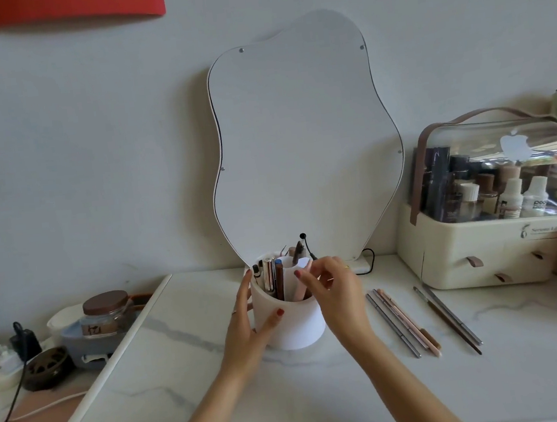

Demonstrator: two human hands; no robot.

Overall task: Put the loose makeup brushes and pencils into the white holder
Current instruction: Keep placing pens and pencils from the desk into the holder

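Note:
The white holder stands at the middle of the marble top, with several pencils and brushes upright inside it. My left hand wraps its left side, thumb on the front wall. My right hand hovers over the holder's right rim, fingertips pinching a pale pink pencil that stands in the right compartment. To the right of the holder lie loose pencils in a close row, and further right two thin dark brushes lie side by side.
A wavy-edged mirror leans on the wall right behind the holder. A cream cosmetics case with a clear lid stands at the right. At the left sit a jar, a small dish, chargers and cables.

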